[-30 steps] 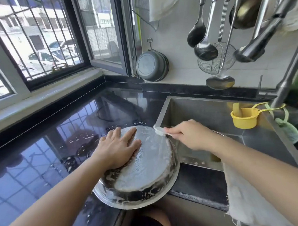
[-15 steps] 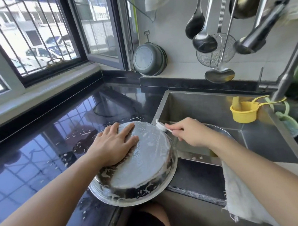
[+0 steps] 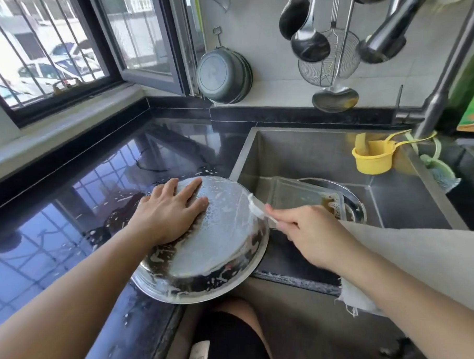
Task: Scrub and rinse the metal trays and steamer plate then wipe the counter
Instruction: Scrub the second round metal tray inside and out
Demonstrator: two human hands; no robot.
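Observation:
A round metal tray [image 3: 206, 251] lies upside down on the black counter [image 3: 69, 213], overhanging the front edge beside the sink. Its bottom is covered in soap foam. My left hand [image 3: 169, 212] presses flat on the tray's left side, fingers spread. My right hand [image 3: 311, 233] grips the handle of a small white brush [image 3: 254, 205], whose head touches the tray's right rim. In the sink [image 3: 297, 149] sit a rectangular metal tray [image 3: 299, 195] and a round metal plate [image 3: 350, 198] beneath it, with brownish water.
A yellow strainer cup [image 3: 373, 157] hangs in the sink's far right corner beside the faucet [image 3: 443, 83]. Ladles and a wire skimmer [image 3: 331, 55] hang on the wall above. A white cloth [image 3: 413, 258] drapes over the sink's front edge. Foam spots dot the counter.
My right hand has drawn the brush back from the tray's top toward its right rim. The left hand stays pressed on the tray. The view has shifted slightly.

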